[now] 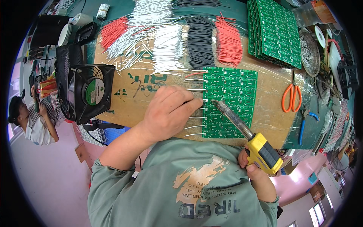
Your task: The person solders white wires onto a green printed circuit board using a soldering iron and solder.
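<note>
A green circuit board panel (230,125) lies on the brown work surface in front of me. Short wires (194,134), mostly white, stick out along its left edge. My left hand (166,111) is closed, thumb and forefinger pinched at that edge around a thin wire that the fingertips mostly hide. My right hand (253,164), lower right, is wrapped round the yellow and black handle of a soldering iron (238,123). The iron slants up to the left, and its tip is over the board, just right of my left fingertips.
Bundles of white wires (166,49), black wires (200,41) and red wires (228,43) lie beyond the board. A stack of green boards (274,32) stands far right. Orange-handled scissors (291,98) and blue-handled cutters (304,126) lie at right, a black fan (90,90) at left.
</note>
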The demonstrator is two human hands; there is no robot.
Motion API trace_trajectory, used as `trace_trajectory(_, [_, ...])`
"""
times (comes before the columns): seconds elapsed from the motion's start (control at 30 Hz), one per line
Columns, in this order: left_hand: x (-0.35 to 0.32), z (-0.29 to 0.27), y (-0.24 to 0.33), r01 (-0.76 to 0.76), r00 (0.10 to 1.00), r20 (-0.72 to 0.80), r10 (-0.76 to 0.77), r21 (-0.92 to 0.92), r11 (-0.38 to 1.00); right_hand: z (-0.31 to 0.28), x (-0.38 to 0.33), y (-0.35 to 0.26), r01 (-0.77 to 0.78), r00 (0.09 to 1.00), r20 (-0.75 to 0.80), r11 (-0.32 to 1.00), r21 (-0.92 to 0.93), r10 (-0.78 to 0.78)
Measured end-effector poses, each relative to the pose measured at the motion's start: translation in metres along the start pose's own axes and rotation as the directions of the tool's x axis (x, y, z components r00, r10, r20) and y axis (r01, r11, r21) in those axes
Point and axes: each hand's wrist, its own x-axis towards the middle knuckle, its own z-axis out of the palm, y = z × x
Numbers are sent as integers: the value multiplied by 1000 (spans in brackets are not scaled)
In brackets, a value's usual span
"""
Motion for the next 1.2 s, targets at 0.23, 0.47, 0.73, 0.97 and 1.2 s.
trace_trajectory(0.23, [0,0,0,5,1000,-1,-5,1,1000,-2,0,0,-25,1000,7,999,-28,25])
trace_trajectory(0.47, [-2,1,0,1,1000,-15,-1,24,1000,-7,-1,-2,-26,999,31,999,-40,27])
trace_trajectory(0.73, [-12,-5,11,-42,999,-26,44,62,997,-22,-7,1,8,994,106,977,-214,15])
trace_trajectory(0.97, [-16,2,12,-20,1000,-1,20,53,998,-36,-13,12,41,983,180,915,-401,35])
trace_trajectory(1.2, [-16,3,12,-20,1000,3,20,47,999,-34,-12,12,18,981,183,907,-421,66])
